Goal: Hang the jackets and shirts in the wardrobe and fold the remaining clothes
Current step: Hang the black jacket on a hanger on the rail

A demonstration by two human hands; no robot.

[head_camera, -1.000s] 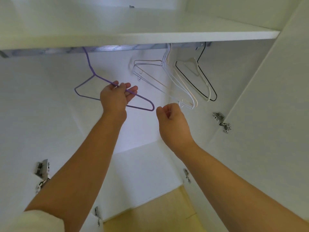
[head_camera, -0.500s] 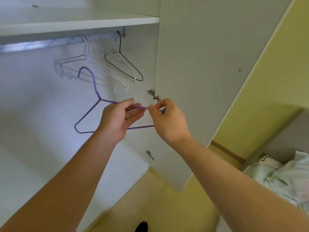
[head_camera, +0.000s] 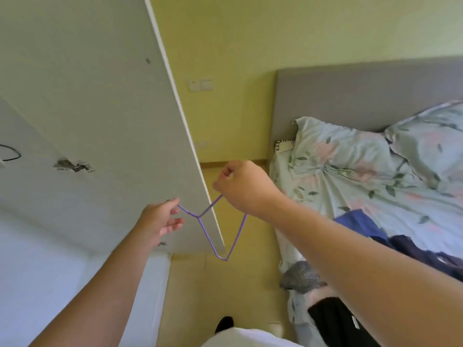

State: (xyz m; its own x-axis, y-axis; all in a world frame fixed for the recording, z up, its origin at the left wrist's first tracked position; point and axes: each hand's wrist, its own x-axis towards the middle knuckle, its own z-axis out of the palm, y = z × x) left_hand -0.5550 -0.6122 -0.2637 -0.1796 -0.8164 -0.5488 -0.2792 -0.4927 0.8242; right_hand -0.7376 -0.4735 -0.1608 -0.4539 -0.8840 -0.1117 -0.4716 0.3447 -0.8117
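Past the wardrobe door [head_camera: 100,108] edge at 12 o'clock, the purple hanger [head_camera: 199,217] is now off the rail, right hand [head_camera: 240,189] pinching its shoulder. Left hand [head_camera: 160,221] loosening at the hook, grip unclear. Clothes [head_camera: 360,225] at 3 o'clock likely next.

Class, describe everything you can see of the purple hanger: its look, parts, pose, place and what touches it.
The purple hanger is a thin, wire-like frame: a neck meeting two sloping arms, joined by a bottom bar. It hangs tilted in mid-air, one corner pointing down, in front of the white wardrobe door. The right hand grips one arm. The neck runs to the left hand, whose fingers are loosely open; contact there is unclear.
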